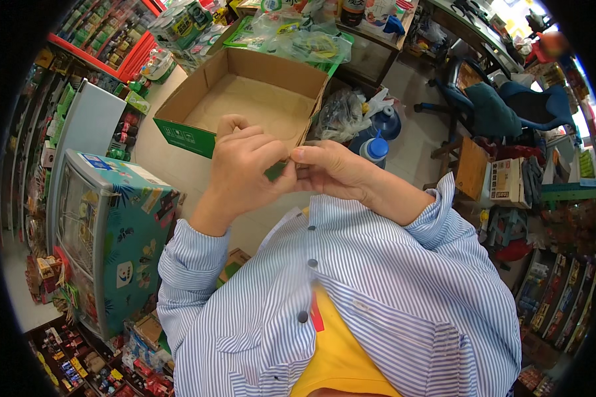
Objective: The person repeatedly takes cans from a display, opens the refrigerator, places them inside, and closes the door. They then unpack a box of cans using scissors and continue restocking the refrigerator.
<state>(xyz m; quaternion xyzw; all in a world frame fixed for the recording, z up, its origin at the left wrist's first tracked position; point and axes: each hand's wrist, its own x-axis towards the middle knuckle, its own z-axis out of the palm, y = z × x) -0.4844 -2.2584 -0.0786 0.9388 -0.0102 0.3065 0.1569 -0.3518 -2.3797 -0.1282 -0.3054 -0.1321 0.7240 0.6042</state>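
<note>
An open-topped cardboard box (263, 94), brown inside and green outside, lies in front of me with bare cardboard showing on its bottom. Both my hands meet at its near right corner. My right hand (335, 168) has its thumb on top and its fingers curled below, closed on the box's edge there. Beside it my left hand (251, 164) bends its fingers, with thumb and forefinger tips together against the right thumb. Whether anything thin lies between those tips is hidden. Part of the green outer wall shows through the ring of the left fingers.
Behind the box lie clear plastic bags (303, 42). Right of it are a bagged bundle (342, 114) and a blue-capped bottle (375, 149). A green display freezer (129, 233) stands left. Farther right are an office chair (491, 99) and a wooden stool (469, 168).
</note>
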